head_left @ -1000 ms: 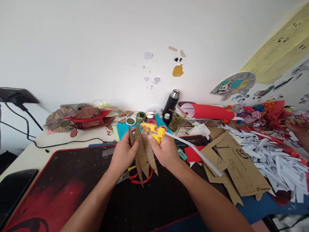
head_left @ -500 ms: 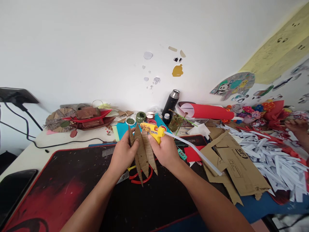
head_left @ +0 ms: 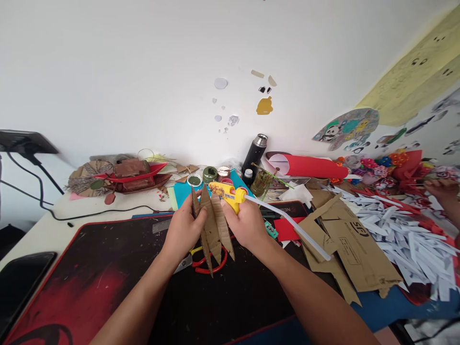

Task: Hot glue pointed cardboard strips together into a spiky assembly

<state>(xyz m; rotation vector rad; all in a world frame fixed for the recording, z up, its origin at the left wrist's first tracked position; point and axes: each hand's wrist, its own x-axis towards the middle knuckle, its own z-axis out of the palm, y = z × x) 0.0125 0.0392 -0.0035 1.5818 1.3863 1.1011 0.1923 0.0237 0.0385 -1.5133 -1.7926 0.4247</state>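
Pointed cardboard strips (head_left: 212,225) stand on end, fanned apart, with my left hand (head_left: 187,224) closed around their left side. In my right hand (head_left: 247,224) is a yellow hot glue gun (head_left: 230,195), its stained nozzle pointing left over the top of the strips. A long white glue stick (head_left: 291,223) runs out of the gun's back, down to the right. Behind the strips' lower ends lie scissors (head_left: 215,264) with red and yellow handles, partly covered. Whether the nozzle touches the cardboard I cannot tell.
A dark desk mat (head_left: 118,258) lies under my arms. Paint jars (head_left: 210,174) and a black thermos (head_left: 254,154) stand behind. Cut cardboard (head_left: 355,249) and white paper strips (head_left: 413,249) lie to the right. Another person's hand (head_left: 440,189) shows at the right edge.
My hands, the cardboard strips and the glue gun hold the same position. At the right edge, the other person's hand has shifted slightly.
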